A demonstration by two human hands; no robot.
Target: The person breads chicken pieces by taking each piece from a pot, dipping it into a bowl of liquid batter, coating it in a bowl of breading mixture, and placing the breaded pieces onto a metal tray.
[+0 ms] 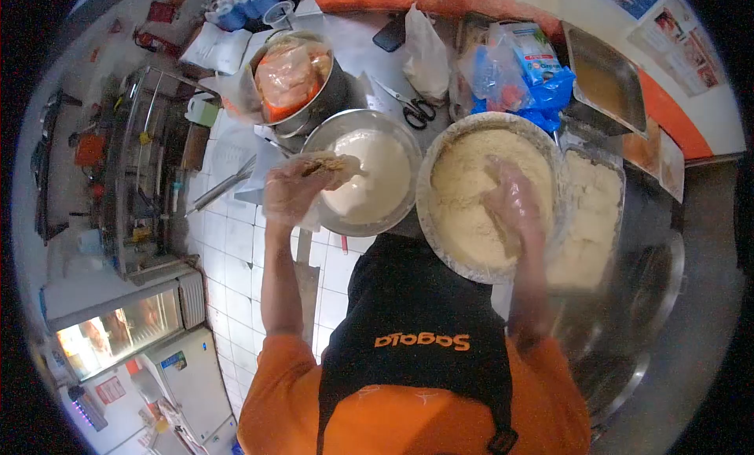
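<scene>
My left hand (294, 189), in a clear plastic glove, hovers over the left rim of a metal bowl (393, 211) of pale, creamy batter (369, 192). Its fingers point right, drawn together, and a lumpy brownish coating or piece shows at them; I cannot tell which. My right hand (512, 196), gloved too, reaches into a wide round tub (437, 243) of pale yellow crumbs (463, 188). Those fingers are spread and rest on the crumbs, with nothing seen in them.
Right of the tub sits a tray (589, 219) of pale coated pieces. Behind stand a pot (334, 89) with a plastic-wrapped bag, scissors (416, 109), a white bag (426, 62), a blue bag (550, 97) and a deep metal pan (605, 82). A whisk (224, 186) lies left.
</scene>
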